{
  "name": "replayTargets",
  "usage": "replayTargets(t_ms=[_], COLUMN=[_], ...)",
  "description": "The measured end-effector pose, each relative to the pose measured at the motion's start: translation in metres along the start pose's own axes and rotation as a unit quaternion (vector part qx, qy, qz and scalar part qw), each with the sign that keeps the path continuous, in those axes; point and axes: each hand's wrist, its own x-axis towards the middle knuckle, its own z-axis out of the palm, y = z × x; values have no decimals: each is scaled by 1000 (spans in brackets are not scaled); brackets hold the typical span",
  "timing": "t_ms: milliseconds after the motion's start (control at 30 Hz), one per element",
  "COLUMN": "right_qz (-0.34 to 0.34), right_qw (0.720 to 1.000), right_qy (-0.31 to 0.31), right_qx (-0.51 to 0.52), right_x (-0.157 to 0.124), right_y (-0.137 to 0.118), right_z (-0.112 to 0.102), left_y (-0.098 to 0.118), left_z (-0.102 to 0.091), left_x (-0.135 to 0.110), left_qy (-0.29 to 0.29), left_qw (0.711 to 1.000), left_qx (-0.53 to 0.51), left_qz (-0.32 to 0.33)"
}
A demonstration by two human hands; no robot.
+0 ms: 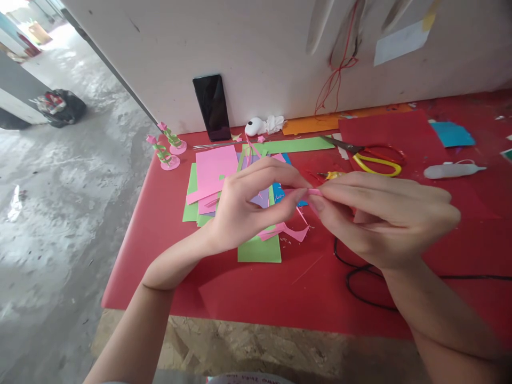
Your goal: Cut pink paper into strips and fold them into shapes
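Observation:
Between my two hands, above the table, is a narrow strip of pink paper (pixel 313 192). My left hand (pixel 256 200) pinches its left end with thumb and index finger. On the other end, the fingertips of my right hand (pixel 384 210) are pressed together; part of the strip is hidden by them. Beneath my left hand lies a pile of pink paper (pixel 216 165), green paper (pixel 260 252) and purple and blue pieces, with thin pink offcuts (pixel 294 232) around it. Scissors with yellow and red handles (pixel 376 162) rest just beyond my right hand.
A phone (pixel 213 106) leans on the white wall behind the red table (pixel 160 240). Two small pink paper flowers (pixel 164 154) stand at the left edge. A glue bottle (pixel 452 170) lies at right, and a black cable (pixel 360 296) runs beneath my right forearm.

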Motion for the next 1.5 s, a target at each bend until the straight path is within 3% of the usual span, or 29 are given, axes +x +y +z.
replayTargets(t_ms=[133, 300, 500, 767, 1033, 1133, 1267, 1367, 1500], right_qz=[35, 7, 59, 51, 117, 153, 233, 288, 331], right_qw=[999, 1000, 998, 997, 983, 970, 931, 896, 854], right_qy=[-27, -13, -6, 6, -46, -58, -118, -159, -192], right_qx=[-12, -6, 19, 59, 132, 178, 256, 299, 353], right_x=[0, 1, -3, -2, 2, 2, 4, 6, 8], right_y=[-3, -2, -1, 0, 0, 1, 4, 5, 5], right_z=[-2, -2, -2, -5, -4, -4, -6, -7, -5], left_y=[2, 2, 3, 8, 5, 6, 7, 4, -2], left_z=[0, -1, -4, -5, -5, -9, -16, -17, -14], left_x=[1, 1, 2, 2, 3, 4, 9, 11, 13], left_qy=[9, -3, -25, -23, -16, -44, -142, -204, -232], left_qw=[1000, 1000, 998, 999, 999, 995, 977, 962, 958], left_qx=[-14, -5, -32, -16, -19, -16, -65, -111, -119], left_qz=[-24, -30, -40, -37, -47, -85, -147, -140, -118])
